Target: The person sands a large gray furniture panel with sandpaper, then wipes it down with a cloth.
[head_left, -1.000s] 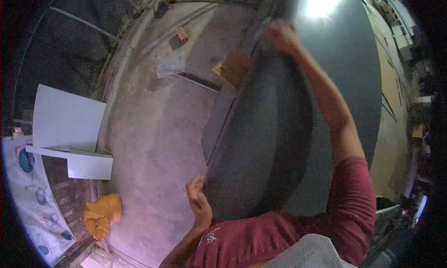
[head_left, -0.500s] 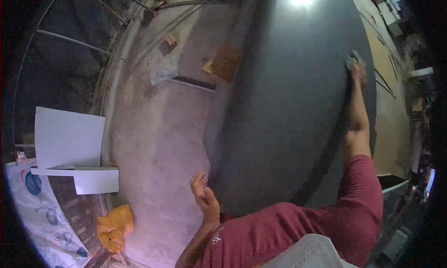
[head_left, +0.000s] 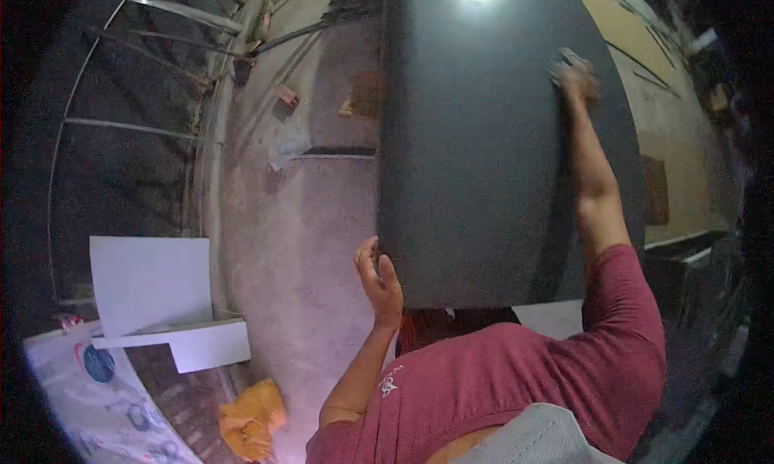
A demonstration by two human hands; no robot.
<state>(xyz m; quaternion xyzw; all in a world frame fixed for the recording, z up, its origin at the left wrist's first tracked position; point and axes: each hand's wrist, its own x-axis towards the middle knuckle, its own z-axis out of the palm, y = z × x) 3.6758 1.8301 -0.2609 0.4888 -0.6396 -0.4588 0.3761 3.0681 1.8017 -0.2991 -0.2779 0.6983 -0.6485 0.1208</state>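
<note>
A large dark panel (head_left: 484, 166) stretches ahead of me, with a bright light reflected at its far end. My right hand (head_left: 582, 83) is far out over the panel's right side, blurred, its fingers on a pale greyish thing (head_left: 568, 63), perhaps a cloth; its exact form is too smeared to tell. My left hand (head_left: 379, 274) is raised at the panel's near left edge, thumb and fingers apart, with nothing between them.
White boards (head_left: 151, 287) and an orange cloth or bag (head_left: 252, 420) are at the lower left. On the floor (head_left: 290, 222) lie a clear plastic bag (head_left: 292, 141) and a reddish block (head_left: 287, 96). Yellowish sheets (head_left: 629, 33) lie beyond the panel's right edge.
The view has shifted, bringing the panel's near edge into sight. My right hand and the pale thing have moved farther forward and left over the panel. My left hand is nearer the panel's left edge.
</note>
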